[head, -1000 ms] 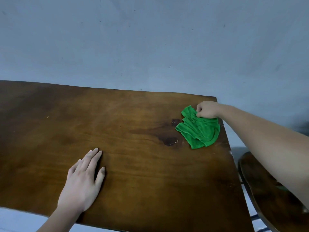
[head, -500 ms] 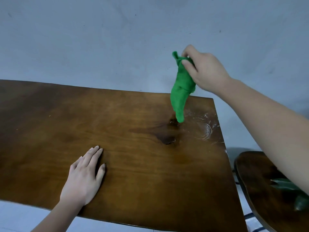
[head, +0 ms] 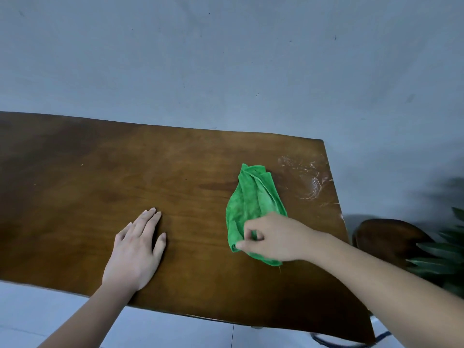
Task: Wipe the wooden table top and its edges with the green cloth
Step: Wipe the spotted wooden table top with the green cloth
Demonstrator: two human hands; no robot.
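The wooden table top [head: 75, 177] fills the lower left and middle of the view, seen from above. A crumpled green cloth [head: 253, 199] lies stretched on its right part. My right hand [head: 273, 237] rests on the cloth's near end, thumb and fingers pinching the fabric. My left hand [head: 136, 249] lies flat on the wood near the front edge, palm down, fingers apart, holding nothing. A whitish wet smear [head: 306, 179] marks the far right corner of the table, just right of the cloth.
A plain grey-blue wall [head: 226, 59] stands behind the table. To the right, beside the table's edge, is a small dark round wooden stool or side table [head: 386, 234] and the green leaves of a plant [head: 442, 254]. Pale floor [head: 37, 315] shows below the front edge.
My right hand lifted the cloth off the far right corner into the air, then laid it back down nearer the middle and closer to me. The left hand stayed flat.
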